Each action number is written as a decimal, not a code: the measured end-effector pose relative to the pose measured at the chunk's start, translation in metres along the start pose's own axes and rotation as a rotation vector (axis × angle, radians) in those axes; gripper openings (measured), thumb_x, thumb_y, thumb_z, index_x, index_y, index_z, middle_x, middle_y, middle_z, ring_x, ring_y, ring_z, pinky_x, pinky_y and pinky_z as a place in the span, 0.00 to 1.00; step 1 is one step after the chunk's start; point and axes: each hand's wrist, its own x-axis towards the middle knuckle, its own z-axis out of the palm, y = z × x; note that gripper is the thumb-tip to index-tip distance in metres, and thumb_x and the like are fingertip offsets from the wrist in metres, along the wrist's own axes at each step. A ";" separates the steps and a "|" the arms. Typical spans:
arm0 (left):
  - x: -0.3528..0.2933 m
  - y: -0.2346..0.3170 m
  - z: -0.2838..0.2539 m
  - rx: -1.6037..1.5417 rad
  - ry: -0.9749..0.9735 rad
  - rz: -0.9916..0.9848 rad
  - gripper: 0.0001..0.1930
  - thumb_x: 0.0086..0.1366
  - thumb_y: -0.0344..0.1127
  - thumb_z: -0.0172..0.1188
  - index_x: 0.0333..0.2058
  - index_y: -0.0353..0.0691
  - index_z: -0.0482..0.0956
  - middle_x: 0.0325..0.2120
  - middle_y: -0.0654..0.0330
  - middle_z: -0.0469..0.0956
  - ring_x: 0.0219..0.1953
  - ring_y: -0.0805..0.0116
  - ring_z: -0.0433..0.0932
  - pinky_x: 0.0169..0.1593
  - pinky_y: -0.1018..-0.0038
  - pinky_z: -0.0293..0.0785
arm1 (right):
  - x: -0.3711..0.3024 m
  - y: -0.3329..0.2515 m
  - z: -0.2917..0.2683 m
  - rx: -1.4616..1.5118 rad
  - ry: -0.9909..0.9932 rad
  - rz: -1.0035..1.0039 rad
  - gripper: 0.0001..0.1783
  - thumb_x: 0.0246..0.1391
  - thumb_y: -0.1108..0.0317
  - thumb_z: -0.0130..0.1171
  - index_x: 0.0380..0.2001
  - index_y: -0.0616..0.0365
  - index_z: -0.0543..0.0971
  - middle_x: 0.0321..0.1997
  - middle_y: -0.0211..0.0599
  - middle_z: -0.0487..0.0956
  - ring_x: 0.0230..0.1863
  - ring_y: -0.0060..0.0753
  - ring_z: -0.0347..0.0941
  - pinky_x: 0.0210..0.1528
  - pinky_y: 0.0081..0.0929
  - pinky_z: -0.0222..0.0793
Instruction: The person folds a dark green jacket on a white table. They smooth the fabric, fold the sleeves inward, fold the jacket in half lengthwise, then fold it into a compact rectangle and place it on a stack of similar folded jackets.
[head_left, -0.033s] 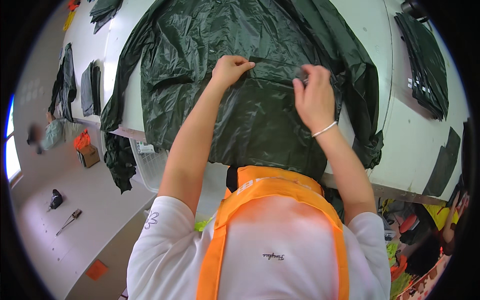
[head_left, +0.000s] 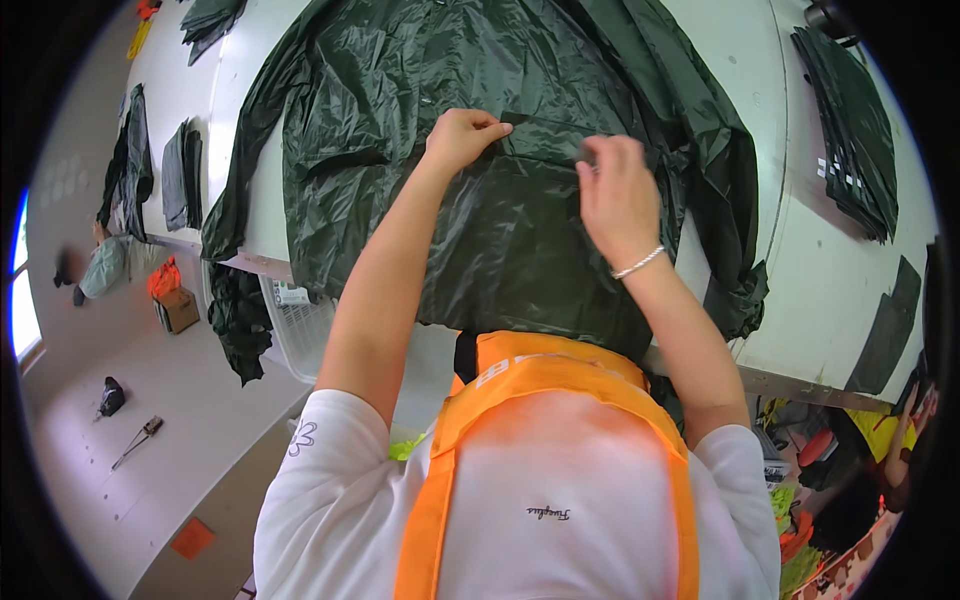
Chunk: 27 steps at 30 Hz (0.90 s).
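Note:
A shiny dark green rain jacket (head_left: 540, 240) lies spread on the white table, its sleeves down both sides and its lower edge hanging toward me. My left hand (head_left: 464, 138) is closed, thumb and finger pinching the cloth at the end of a pocket flap (head_left: 555, 140). Over the right part of that flap is my right hand (head_left: 618, 195), fingers curled and smeared by motion. A small dark thing shows at its fingertips, too blurred to name. A second pocket flap (head_left: 345, 160) lies left of my left forearm.
Stacked dark green garments (head_left: 848, 130) lie on the white table (head_left: 805, 265) at the right. More folded garments (head_left: 182, 178) are at the left. Below the table edge stands a white plastic basket (head_left: 300, 335). Another person (head_left: 100, 270) is at the far left.
My right hand has shifted slightly left along the pocket flap. My left hand stays pinched on the cloth at almost the same spot.

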 end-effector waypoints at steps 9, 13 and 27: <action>-0.002 0.019 -0.001 0.065 -0.025 -0.031 0.16 0.51 0.49 0.66 0.27 0.41 0.84 0.19 0.64 0.79 0.23 0.73 0.75 0.31 0.75 0.70 | 0.014 -0.020 0.073 -0.130 -0.287 -0.131 0.11 0.51 0.62 0.58 0.33 0.56 0.70 0.33 0.36 0.69 0.33 0.35 0.73 0.34 0.32 0.69; -0.005 0.025 -0.003 0.107 -0.024 -0.067 0.14 0.50 0.51 0.65 0.25 0.47 0.85 0.21 0.65 0.80 0.27 0.68 0.78 0.33 0.73 0.71 | 0.015 -0.020 0.080 -0.153 -0.292 -0.138 0.11 0.50 0.63 0.59 0.34 0.55 0.70 0.34 0.36 0.69 0.32 0.37 0.73 0.32 0.33 0.69; -0.006 0.004 0.002 -0.152 -0.040 0.042 0.14 0.55 0.44 0.65 0.29 0.38 0.82 0.17 0.70 0.74 0.20 0.80 0.67 0.26 0.78 0.63 | 0.002 -0.010 0.030 0.115 -0.209 0.111 0.14 0.50 0.62 0.61 0.39 0.53 0.74 0.38 0.35 0.72 0.36 0.39 0.76 0.34 0.35 0.72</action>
